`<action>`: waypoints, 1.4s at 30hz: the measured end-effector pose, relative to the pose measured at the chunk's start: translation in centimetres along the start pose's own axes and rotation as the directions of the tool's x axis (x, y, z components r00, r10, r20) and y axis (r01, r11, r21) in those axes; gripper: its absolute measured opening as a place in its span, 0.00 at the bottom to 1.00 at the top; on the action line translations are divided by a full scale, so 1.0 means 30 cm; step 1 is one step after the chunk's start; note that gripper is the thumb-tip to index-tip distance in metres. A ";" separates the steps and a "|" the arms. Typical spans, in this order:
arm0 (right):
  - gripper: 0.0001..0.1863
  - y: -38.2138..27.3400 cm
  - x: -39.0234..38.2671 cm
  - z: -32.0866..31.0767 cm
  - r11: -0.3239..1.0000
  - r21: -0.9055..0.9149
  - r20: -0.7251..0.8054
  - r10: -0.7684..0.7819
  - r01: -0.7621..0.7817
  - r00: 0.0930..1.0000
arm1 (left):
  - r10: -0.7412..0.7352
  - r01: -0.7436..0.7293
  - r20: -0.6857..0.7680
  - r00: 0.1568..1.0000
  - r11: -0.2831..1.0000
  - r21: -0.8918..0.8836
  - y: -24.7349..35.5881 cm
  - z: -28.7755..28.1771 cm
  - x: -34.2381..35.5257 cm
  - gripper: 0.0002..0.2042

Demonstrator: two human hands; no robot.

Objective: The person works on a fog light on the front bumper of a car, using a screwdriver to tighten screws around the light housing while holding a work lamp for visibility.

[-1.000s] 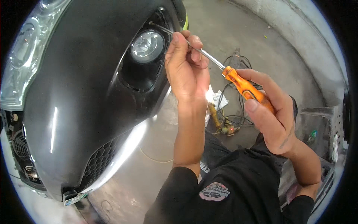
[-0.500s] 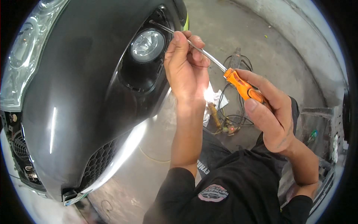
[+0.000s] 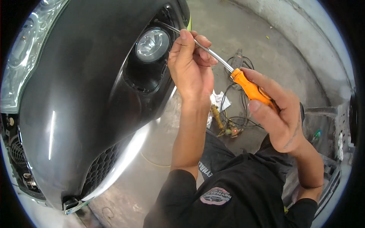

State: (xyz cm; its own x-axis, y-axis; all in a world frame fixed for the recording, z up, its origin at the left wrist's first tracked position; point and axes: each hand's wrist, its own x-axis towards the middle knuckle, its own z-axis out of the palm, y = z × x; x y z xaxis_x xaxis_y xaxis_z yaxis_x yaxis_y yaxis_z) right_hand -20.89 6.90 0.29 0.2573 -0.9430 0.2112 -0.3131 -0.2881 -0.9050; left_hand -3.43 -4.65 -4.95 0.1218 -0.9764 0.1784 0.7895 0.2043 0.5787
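Observation:
My right hand [image 3: 285, 117] is closed round the orange handle of a long screwdriver [image 3: 248, 84]. Its metal shaft slants up and left through the fingers of my left hand [image 3: 192, 74], which steady it between thumb and fingers. The shaft's far end reaches into the upper part of a dark recess [image 3: 141, 78] in a black car bumper [image 3: 83, 68], just above a round fog lamp [image 3: 152, 45]. What the tip meets there is too small to make out. My left fingers are beside the recess's right edge.
A clear headlamp [image 3: 28, 53] lies along the left. On the floor beyond my wrists are a yellowish lamp-like tool [image 3: 217, 117], white paper [image 3: 221, 100], a dark tool [image 3: 238, 59] and looped black cable [image 3: 243, 97]. A perforated metal frame [image 3: 342, 121] stands at the right.
The bright glare by my left wrist is gone. Both hands keep their hold on the screwdriver, with only a slight shift of the handle up and right in the picture.

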 end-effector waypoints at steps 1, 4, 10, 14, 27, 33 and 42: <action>0.30 -0.015 0.000 0.006 0.992 0.093 0.003 0.082 -0.082 0.997 | 0.002 -0.002 0.003 1.000 1.000 -0.002 0.002 -0.008 0.000 0.13; 0.32 -0.057 -0.010 0.020 0.930 0.270 -0.005 0.259 -0.248 0.966 | -0.002 0.002 0.012 1.000 1.000 -0.028 -0.010 -0.006 -0.001 0.14; 0.28 -0.071 -0.002 0.016 0.790 0.512 0.052 0.364 -0.338 0.930 | 0.010 -0.010 -0.003 1.000 1.000 -0.006 0.007 0.015 0.000 0.13; 0.30 -0.061 -0.007 0.023 0.688 0.648 0.063 0.378 -0.326 0.924 | 0.024 -0.026 0.036 0.999 0.998 0.062 -0.001 0.011 -0.001 0.14; 0.30 0.116 -0.079 -0.185 0.716 0.647 0.171 0.197 -0.261 0.965 | 0.559 -0.463 0.173 0.811 0.432 0.774 -0.001 -0.087 -0.053 0.14; 0.31 0.561 -0.060 -0.348 0.909 0.414 -0.172 0.030 0.044 0.985 | 0.576 -0.120 0.574 0.582 -0.637 0.762 0.014 -0.123 -0.050 0.30; 0.21 1.374 0.274 -0.554 0.964 -0.016 0.092 0.265 -0.265 0.960 | 0.663 0.234 0.464 0.587 -0.688 0.687 0.030 -0.179 0.067 0.40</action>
State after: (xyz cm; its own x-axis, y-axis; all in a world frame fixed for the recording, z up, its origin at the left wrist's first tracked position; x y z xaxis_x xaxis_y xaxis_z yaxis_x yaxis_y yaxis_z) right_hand -46.89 -15.50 -29.14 0.2477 -0.9663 -0.0708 -0.3845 -0.0310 -0.9226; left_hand 0.76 -6.80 -8.33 0.3162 -0.4052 0.8578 -0.9279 -0.3206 0.1906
